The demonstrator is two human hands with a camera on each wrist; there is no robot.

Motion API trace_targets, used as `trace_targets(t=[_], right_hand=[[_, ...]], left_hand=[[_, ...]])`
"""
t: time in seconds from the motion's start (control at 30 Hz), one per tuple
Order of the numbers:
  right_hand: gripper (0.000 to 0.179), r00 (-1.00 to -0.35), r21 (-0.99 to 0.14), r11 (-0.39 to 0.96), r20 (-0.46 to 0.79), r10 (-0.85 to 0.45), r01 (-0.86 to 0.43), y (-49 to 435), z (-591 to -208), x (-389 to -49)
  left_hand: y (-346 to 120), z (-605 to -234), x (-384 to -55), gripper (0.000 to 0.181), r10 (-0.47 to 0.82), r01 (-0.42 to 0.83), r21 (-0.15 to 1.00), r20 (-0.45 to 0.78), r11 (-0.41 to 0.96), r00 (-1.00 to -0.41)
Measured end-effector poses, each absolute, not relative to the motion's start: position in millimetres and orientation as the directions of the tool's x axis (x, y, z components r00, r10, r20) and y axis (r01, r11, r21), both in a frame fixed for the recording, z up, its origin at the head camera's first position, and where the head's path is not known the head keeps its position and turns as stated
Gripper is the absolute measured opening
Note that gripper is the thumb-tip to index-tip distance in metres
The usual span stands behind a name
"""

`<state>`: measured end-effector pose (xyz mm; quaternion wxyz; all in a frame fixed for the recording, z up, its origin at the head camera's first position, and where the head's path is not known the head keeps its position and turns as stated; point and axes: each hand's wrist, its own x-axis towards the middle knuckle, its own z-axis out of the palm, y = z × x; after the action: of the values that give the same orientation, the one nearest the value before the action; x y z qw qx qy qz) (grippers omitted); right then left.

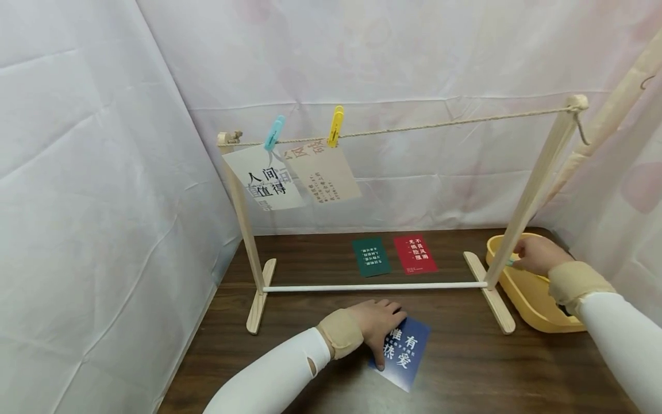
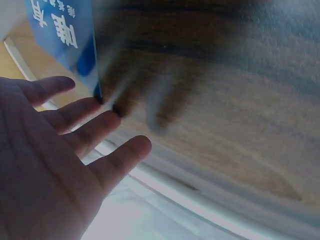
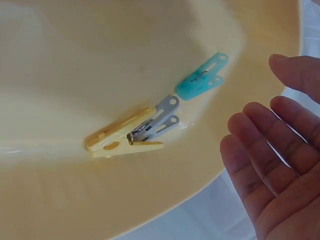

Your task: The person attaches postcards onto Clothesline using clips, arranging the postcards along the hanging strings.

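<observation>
In the head view, my left hand rests at the upper left of a dark blue card with white characters, its fingers spread. The left wrist view shows those fingertips close to the edge of the blue card. My right hand reaches into a yellow plastic basin. Seen from the right wrist, its fingers are loosely extended and hold nothing. Beside them in the basin lie a teal clothespin, a grey clothespin and a larger pale yellow clothespin.
A wooden frame with a rope stands across the table. A blue clothespin and a yellow clothespin hold a white card and a beige card. Behind the white rod lie a green card and red card.
</observation>
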<state>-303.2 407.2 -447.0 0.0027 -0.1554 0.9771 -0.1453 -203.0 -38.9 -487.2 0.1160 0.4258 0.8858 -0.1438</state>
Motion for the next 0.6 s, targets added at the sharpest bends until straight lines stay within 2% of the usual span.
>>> trace_targets(t=[0.3,0.6], right_hand=[[0.038,-0.936,-0.266,0.899,0.059,-0.346,-0.349,411,-466,-316],[0.042,-0.945,-0.317,0.895,0.017,-0.326,-0.314,412,-476,-321]], left_hand=[[-35,-486,-202,0.121,0.7,0.778,-0.254,-0.341,0.574,-0.628],[-37,-487,-208,0.11,0.698,0.77,-0.243,-0.325,0.59,-0.638]])
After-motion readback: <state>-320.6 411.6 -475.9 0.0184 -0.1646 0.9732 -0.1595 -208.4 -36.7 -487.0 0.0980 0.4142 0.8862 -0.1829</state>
